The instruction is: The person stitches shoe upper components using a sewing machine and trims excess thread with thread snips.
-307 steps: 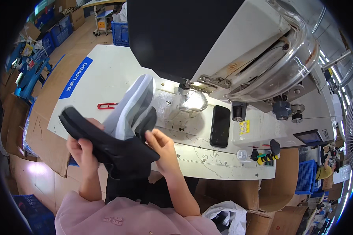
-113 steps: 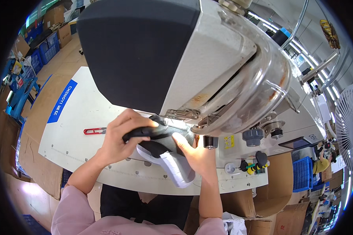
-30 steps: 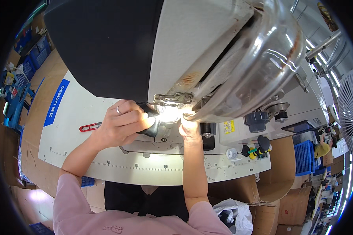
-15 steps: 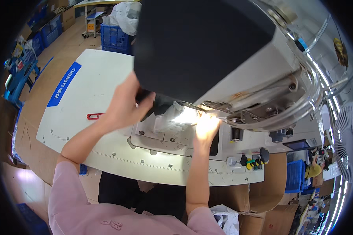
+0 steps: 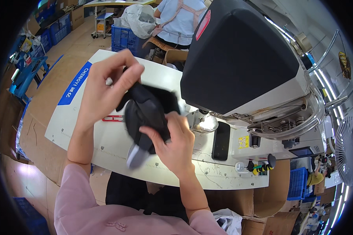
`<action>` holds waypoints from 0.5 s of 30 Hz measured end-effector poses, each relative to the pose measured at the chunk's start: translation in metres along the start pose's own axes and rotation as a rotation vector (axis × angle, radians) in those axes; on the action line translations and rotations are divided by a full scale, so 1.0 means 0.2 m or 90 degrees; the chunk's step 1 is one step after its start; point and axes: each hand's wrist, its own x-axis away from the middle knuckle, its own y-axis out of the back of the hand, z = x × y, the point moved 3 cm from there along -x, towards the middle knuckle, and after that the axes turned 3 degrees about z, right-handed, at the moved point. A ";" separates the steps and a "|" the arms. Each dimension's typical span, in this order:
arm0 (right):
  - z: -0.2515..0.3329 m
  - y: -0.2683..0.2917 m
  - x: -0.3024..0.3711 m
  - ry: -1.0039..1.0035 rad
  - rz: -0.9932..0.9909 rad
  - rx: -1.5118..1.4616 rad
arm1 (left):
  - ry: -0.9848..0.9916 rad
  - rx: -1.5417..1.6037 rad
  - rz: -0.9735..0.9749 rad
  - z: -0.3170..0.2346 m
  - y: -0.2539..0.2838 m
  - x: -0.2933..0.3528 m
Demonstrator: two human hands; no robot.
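Note:
Both my hands hold a black fabric piece (image 5: 147, 113) above the white work table, left of an industrial sewing machine (image 5: 239, 58). It is curved, with a pale grey-white part hanging at its lower end, and motion blurs it so its exact kind is unclear. My left hand (image 5: 111, 86) pinches its upper left edge between thumb and fingers. My right hand (image 5: 172, 145) grips its lower right side, thumb on top. Partly hidden behind the piece, a red-handled tool (image 5: 113, 118) lies on the table. The lit needle area (image 5: 206, 123) stands apart from both hands.
A black phone (image 5: 221, 141) lies by the machine base. Screwdrivers with yellow-black handles (image 5: 261, 168) stand at the table's right end. Beyond the table sit a person in a light blue top (image 5: 178, 19), a blue crate (image 5: 123, 39) and a cardboard box (image 5: 174, 58).
Both hands have moved away from the needle area, leftward and toward me, bringing the black piece out from under the machine head. The view has shifted, and the phone now shows fully.

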 end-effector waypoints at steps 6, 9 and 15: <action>0.01 0.10 0.14 -0.085 0.124 -0.220 | -0.215 0.086 0.267 -0.07 -0.11 0.04; -0.05 0.15 0.22 -0.215 0.042 -0.283 | -0.033 0.239 0.375 -0.03 -0.23 0.07; -0.17 0.24 0.33 -0.320 -0.033 -0.274 | 0.104 0.282 0.341 0.02 -0.52 0.14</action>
